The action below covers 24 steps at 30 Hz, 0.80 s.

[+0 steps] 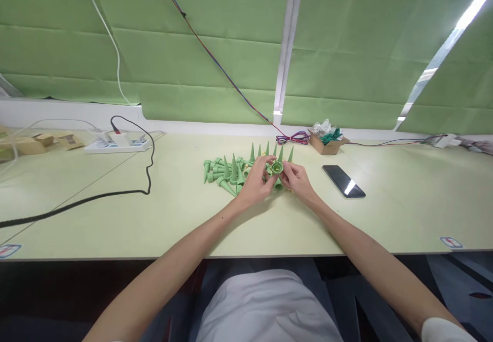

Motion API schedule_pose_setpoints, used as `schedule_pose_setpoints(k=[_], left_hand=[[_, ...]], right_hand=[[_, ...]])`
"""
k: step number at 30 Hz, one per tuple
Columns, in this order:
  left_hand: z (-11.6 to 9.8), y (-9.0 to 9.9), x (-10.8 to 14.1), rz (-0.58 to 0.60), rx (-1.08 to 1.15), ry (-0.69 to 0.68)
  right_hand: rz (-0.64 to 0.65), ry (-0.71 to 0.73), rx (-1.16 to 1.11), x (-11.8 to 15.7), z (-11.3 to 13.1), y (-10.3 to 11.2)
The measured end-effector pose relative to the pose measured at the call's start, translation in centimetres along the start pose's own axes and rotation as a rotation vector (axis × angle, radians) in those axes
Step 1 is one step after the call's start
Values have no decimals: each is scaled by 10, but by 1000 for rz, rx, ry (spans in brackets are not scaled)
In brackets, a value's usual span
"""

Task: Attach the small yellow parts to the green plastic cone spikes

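The left hand [256, 180] holds a round, hollow green plastic piece [277, 168] between thumb and fingers; the right hand's [299, 180] fingertips meet at its rim, whether gripping I cannot tell. A loose pinch could drop it, and a stray knuckle could topple the upright green plastic cone-shaped spikes [233, 169] crowded close by. Toward the person, the smooth pale-yellow tabletop [269, 234] leaves room up to its front edge; rightward, a flat black glass-faced phone [339, 178] limits sideways travel

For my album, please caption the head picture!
Left hand and right hand hold a round-mouthed green part beside green pointed spikes.
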<state>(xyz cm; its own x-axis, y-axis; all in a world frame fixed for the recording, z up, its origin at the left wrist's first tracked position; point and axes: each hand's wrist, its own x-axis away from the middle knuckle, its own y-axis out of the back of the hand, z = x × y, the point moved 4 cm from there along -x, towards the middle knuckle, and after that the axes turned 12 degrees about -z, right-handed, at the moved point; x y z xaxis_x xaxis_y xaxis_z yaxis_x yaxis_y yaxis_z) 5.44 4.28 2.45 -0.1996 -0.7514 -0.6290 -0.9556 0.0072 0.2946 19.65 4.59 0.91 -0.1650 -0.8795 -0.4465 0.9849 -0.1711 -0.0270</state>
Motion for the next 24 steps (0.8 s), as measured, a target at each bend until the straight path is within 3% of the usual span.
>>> schedule_pose_setpoints(k=[6,14,19,24], left_hand=[[9,0,-2,-45,119,215],[18,-7,-1,49,333,581],[21,-11,0,102,426,607],[16,-8,1,144,419,541]], right_hand=[[-18,3,-73,1,3,0],[71,17,-30,2,-2,-1],[90,20,7,2,-3,-1],[88,23,26,1,-3,0]])
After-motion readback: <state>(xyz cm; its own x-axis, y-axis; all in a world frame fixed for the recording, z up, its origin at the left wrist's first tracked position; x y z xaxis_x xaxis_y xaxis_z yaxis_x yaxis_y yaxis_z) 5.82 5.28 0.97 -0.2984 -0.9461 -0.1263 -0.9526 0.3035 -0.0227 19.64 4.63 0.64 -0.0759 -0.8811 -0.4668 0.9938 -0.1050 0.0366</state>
